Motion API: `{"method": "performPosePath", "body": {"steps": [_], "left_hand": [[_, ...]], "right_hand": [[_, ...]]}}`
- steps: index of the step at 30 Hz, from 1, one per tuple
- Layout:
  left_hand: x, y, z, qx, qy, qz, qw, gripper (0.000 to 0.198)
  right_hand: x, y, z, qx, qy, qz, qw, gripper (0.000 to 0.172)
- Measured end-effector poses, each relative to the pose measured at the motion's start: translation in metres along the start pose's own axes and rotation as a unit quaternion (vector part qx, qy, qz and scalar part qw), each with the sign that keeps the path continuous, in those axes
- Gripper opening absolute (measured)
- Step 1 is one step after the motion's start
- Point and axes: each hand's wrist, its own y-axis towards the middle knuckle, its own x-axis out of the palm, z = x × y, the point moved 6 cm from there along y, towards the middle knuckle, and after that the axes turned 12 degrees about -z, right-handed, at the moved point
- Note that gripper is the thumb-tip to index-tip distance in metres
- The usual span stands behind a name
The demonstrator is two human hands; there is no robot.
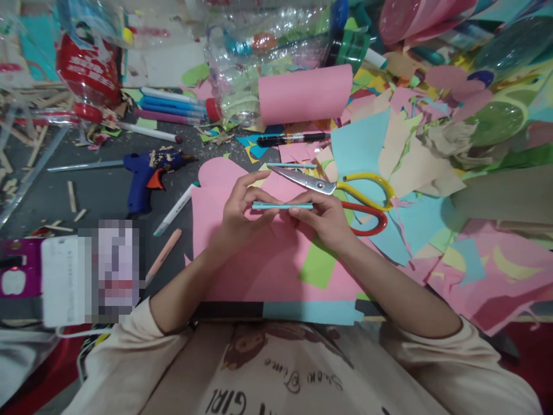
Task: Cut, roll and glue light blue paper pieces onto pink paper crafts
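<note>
Head view: left hand (244, 210) and right hand (324, 218) pinch a light-blue strip (276, 206) near the middle of the frame

The strip's long axis runs almost level across the picture, one narrow end pointing left and the other right; whether it is folded or rolled, I cannot tell. Both forearms slant inward from the lower corners, the left forearm (185, 282) rising to the right and the right forearm (393, 282) rising to the left, so the hands meet near the centre. Each hand is clamped on the strip, thumb on the near side, fingers on the far side. The left index finger is raised off it, its tip near the scissors' blade tips. The strip lies at the fingertips, bridging the two hands, its left end reaching past the left thumb.

Below the hands spreads a large pink sheet (242, 271), with a green paper piece (318, 266) on it to the lower right. Just above the hands, the scissors (319, 185) lie with blades toward the upper left and yellow and red handles to the right. Beyond their blades is a thin blue stick (298, 165), then a black pen (294, 139) and a pink cylinder (306, 94) at upper centre. Left of centre, a blue glue gun (140, 178) and a teal-capped marker (175, 210) lie on the dark bench (103, 193); coloured paper scraps (432, 150) crowd the right.
</note>
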Motion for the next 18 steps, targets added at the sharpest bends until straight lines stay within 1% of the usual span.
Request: {"method": "performPosePath", "body": {"steps": [5,9,12,14,16,18], "left_hand": [[0.0016,0.0007,0.0001,-0.006,0.012,0.0,1.0,0.063],[0.0026,0.0016,0.0003,0.004,0.019,-0.005,1.0,0.06],[-0.0004,0.0027,-0.0024,-0.007,0.0,-0.006,1.0,0.053],[-0.0033,0.0038,-0.0035,-0.02,-0.001,-0.005,1.0,0.044],[-0.0049,0.0048,-0.0036,-0.035,0.001,-0.008,0.999,0.035],[-0.0053,0.0056,-0.0026,-0.04,-0.004,-0.012,0.999,0.031]], "right_hand": [[-0.0026,0.0009,-0.0021,-0.007,-0.023,0.009,1.0,0.033],[-0.0022,0.0007,-0.0004,-0.003,-0.029,0.001,1.0,0.033],[-0.0051,-0.0006,-0.0008,-0.014,-0.023,0.026,0.999,0.033],[-0.0066,-0.0011,-0.0016,-0.02,-0.024,0.039,0.999,0.033],[-0.0071,-0.0011,-0.0029,-0.025,-0.026,0.045,0.998,0.033],[-0.0069,-0.0007,-0.0043,-0.029,-0.028,0.044,0.998,0.033]]}}
